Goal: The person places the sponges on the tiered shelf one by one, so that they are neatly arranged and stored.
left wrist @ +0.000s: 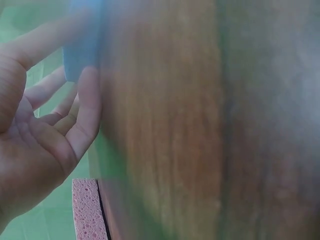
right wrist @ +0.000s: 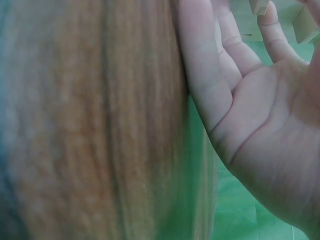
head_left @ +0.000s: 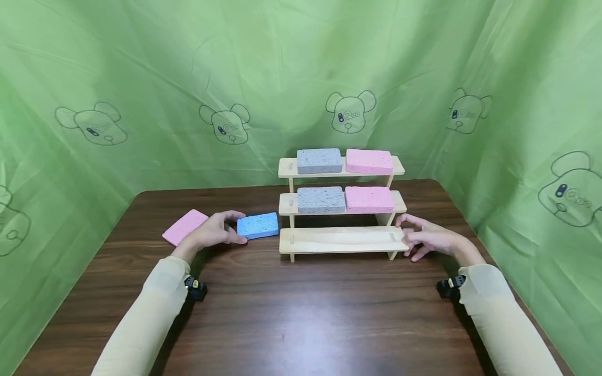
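My left hand (head_left: 213, 230) pinches a blue sponge (head_left: 257, 225) between thumb and fingers, just left of the lowest step of a wooden three-step stand (head_left: 338, 240). In the left wrist view the blue sponge (left wrist: 82, 40) is blurred at the fingertips. A pink sponge (head_left: 185, 227) lies on the table behind my left wrist. At the stand's right end, my right hand (head_left: 430, 237) grips the edge of the bottom step, thumb and fingers around it. Part of the wood shows by a fingertip in the right wrist view, where the palm (right wrist: 270, 110) faces the camera.
A grey sponge (head_left: 320, 161) and a pink one (head_left: 369, 162) sit on the top step. The middle step also bears a grey sponge (head_left: 321, 200) and a pink one (head_left: 369, 199). Green cloth (head_left: 282, 78) hangs around the dark wooden table (head_left: 301, 313).
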{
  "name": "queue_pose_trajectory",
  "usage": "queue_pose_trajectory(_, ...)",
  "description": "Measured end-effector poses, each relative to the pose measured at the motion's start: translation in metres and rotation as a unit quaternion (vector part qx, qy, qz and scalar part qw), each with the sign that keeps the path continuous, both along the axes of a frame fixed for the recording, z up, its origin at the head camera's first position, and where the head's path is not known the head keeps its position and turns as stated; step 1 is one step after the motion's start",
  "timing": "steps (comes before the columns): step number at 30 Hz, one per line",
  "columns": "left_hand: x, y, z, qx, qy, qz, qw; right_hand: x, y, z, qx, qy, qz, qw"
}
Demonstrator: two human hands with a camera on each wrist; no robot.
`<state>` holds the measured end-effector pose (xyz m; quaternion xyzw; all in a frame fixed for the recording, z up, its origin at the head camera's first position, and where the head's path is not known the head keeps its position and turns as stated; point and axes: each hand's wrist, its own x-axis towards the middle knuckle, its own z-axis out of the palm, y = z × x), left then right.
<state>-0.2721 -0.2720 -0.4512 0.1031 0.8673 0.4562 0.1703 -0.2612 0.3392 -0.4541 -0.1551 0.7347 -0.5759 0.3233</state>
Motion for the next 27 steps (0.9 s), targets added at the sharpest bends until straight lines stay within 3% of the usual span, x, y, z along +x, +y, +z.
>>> queue_pose_trajectory(10, 0.013, -0.003, 0.001, -0.009, 0.033, -0.004, 0.9994, 0.001, -0.001, 0.002, 0.003, 0.005, 0.001, 1.0)
queue_pose_trajectory(19, 0.043, -0.008, 0.019, 0.03, 0.034, -0.009, 0.9989, 0.0, -0.002, 0.002, -0.003, 0.008, 0.01, 0.9999)
queue_pose_trajectory(27, 0.061, 0.014, 0.035, 0.085, 0.021, -0.035, 0.9955, -0.002, 0.001, -0.001, -0.009, 0.004, 0.008, 0.9999)
